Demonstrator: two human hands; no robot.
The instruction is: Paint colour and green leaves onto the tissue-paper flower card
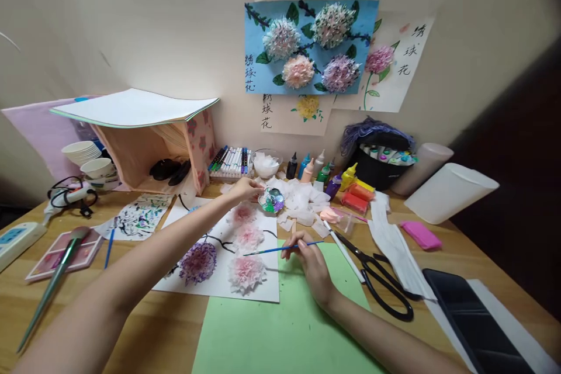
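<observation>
My left hand [246, 190] reaches across the white sheet [214, 291] and pinches the near-left rim of a small paint palette [272, 201] smeared with green, purple and white. My right hand [310, 266] holds a thin blue paintbrush [269, 250] nearly level, its bristles pointing left, just over the sheet's right side. On the sheet are ruffled tissue flowers: a purple-edged flower [198, 262] and pink-and-white ones, the nearest pink flower [246, 273] just below the brush tip. Black branch lines run between them. A green sheet [263, 339] lies beneath.
Torn white tissue [307, 201] and paint bottles [308, 170] stand behind the palette. To the right lie black scissors [385, 286], a phone [475, 321] and a tissue strip [394, 239]. A large brush [65, 263] and a cloth-lined box [144, 146] are at left.
</observation>
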